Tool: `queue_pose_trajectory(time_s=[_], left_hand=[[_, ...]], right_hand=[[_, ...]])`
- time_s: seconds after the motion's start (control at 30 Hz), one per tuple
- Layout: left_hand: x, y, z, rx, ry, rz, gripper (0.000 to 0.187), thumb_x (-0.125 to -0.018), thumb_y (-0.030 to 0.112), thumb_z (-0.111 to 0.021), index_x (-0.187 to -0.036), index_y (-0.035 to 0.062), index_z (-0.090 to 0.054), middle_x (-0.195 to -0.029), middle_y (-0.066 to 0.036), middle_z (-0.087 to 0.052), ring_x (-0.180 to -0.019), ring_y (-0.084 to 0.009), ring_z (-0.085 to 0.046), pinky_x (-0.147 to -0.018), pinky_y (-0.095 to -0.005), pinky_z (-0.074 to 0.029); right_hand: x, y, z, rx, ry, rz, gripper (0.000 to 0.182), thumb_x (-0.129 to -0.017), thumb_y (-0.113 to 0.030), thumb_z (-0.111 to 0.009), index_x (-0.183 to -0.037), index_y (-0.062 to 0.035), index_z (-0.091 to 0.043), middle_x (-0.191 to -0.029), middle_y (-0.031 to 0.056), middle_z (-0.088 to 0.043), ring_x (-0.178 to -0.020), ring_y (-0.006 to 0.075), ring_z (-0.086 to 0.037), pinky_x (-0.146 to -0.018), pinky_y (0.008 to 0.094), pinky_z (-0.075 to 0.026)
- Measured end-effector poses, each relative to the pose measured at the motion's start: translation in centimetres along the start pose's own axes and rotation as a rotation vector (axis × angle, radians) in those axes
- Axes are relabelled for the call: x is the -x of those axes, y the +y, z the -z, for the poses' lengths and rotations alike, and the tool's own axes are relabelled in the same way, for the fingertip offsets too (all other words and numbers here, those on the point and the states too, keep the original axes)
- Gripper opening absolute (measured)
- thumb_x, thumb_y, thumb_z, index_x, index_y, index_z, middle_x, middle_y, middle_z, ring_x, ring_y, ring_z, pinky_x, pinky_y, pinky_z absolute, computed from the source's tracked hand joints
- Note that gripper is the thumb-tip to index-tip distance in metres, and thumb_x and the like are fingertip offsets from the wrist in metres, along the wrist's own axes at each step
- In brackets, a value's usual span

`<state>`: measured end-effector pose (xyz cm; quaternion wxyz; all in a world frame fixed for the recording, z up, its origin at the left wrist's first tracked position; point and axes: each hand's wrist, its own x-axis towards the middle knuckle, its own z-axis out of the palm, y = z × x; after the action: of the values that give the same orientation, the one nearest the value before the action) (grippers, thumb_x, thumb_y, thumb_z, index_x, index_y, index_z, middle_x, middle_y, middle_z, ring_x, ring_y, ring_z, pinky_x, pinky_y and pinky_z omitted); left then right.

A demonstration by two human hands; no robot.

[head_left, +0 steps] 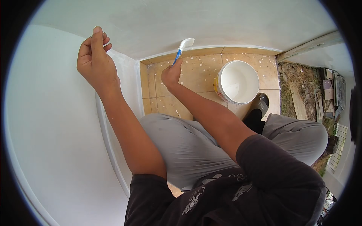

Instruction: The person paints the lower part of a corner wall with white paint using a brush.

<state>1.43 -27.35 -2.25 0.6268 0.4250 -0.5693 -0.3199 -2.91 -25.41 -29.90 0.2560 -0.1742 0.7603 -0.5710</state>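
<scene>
My right hand (172, 76) is closed around the blue handle of a paintbrush (184, 46). Its white head points up and right, close to the pale wall (211, 22). My left hand (97, 62) is raised at the upper left, near the wall corner, with thumb and fingers pressed together. Whatever may be between those fingertips I cannot make out. To the right of the brush, a white bucket (256, 81) stands on the tiled floor, its inside coated white.
Tan floor tiles (200, 81) carry many white spots. My shoe (263, 103) is beside the bucket. Beyond the tile edge at right lie dry ground and stacked boards (329, 94). A white wall (49, 113) runs along my left side.
</scene>
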Motion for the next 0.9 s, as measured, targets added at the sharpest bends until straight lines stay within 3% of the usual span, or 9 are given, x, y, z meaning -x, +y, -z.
queue_pose_trajectory(time_s=[0.13, 0.23, 0.33, 0.43, 0.57, 0.83, 0.9], left_hand=[[0.0, -0.4, -0.1, -0.037, -0.011, 0.028, 0.023, -0.087, 0.024, -0.07, -0.079, 0.0027, -0.066, -0.078, -0.006, -0.065, -0.078, -0.0146, -0.062, -0.072, -0.0291, -0.051], [-0.1, -0.6, -0.5, -0.082, -0.037, 0.025, 0.023, -0.088, 0.024, -0.069, -0.08, 0.0025, -0.066, -0.08, -0.006, -0.065, -0.08, -0.0153, -0.062, -0.073, -0.0297, -0.051], [-0.2, -0.9, -1.1, -0.095, -0.057, 0.006, 0.023, -0.088, 0.024, -0.069, -0.079, 0.0024, -0.066, -0.079, -0.006, -0.065, -0.08, -0.0154, -0.063, -0.072, -0.0298, -0.051], [-0.2, -1.5, -1.8, -0.096, -0.084, -0.003, 0.024, -0.088, 0.024, -0.069, -0.079, 0.0025, -0.066, -0.079, -0.006, -0.065, -0.079, -0.0154, -0.063, -0.072, -0.0301, -0.051], [-0.1, -1.5, -3.2, -0.062, -0.076, -0.01, 0.024, -0.085, 0.024, -0.072, -0.075, 0.0033, -0.067, -0.072, -0.004, -0.064, -0.072, -0.0116, -0.061, -0.07, -0.0273, -0.049], [0.0, -0.8, -3.2, -0.115, -0.104, -0.017, 0.024, -0.088, 0.025, -0.07, -0.078, 0.0027, -0.066, -0.079, -0.006, -0.065, -0.08, -0.0152, -0.063, -0.072, -0.0295, -0.052], [0.2, -0.6, -3.1, -0.109, -0.101, -0.021, 0.024, -0.088, 0.025, -0.07, -0.079, 0.0028, -0.067, -0.079, -0.006, -0.065, -0.08, -0.0152, -0.063, -0.072, -0.0294, -0.052]], right_hand=[[2.7, 0.2, -2.6, 0.032, -0.153, 0.105, 0.03, -0.081, 0.007, -0.046, -0.108, 0.0017, -0.034, -0.091, 0.0305, -0.053, -0.088, 0.0489, -0.054, -0.076, 0.0525, -0.042], [3.6, 0.7, -3.4, 0.075, -0.413, 0.191, 0.028, -0.08, 0.006, -0.047, -0.107, 0.0017, -0.038, -0.091, 0.0321, -0.054, -0.09, 0.0502, -0.053, -0.075, 0.0531, -0.042], [2.9, 0.2, -3.3, 0.083, -0.511, 0.197, 0.026, -0.08, 0.005, -0.048, -0.106, 0.0005, -0.042, -0.089, 0.0316, -0.055, -0.089, 0.0495, -0.055, -0.074, 0.0529, -0.043], [1.7, 0.1, -2.2, 0.213, -0.788, 0.221, 0.04, -0.077, 0.005, -0.051, -0.115, -0.0023, -0.041, -0.1, 0.028, -0.056, -0.099, 0.0454, -0.056, -0.082, 0.0524, -0.046], [1.0, 0.8, -2.7, 0.111, -0.681, 0.198, 0.036, -0.078, 0.003, -0.052, -0.112, -0.0031, -0.044, -0.091, 0.0269, -0.06, -0.091, 0.0457, -0.059, -0.078, 0.0526, -0.047], [-1.7, 1.2, 2.9, 0.118, -0.335, 0.002, 0.023, -0.08, 0.001, -0.054, -0.103, -0.0035, -0.051, -0.087, 0.0252, -0.063, -0.088, 0.0445, -0.062, -0.074, 0.0492, -0.047], [-2.3, 2.1, 4.9, 0.111, -0.231, -0.011, 0.025, -0.082, 0.0, -0.054, -0.107, -0.0041, -0.051, -0.083, 0.0227, -0.061, -0.08, 0.039, -0.062, -0.07, 0.0458, -0.047]])
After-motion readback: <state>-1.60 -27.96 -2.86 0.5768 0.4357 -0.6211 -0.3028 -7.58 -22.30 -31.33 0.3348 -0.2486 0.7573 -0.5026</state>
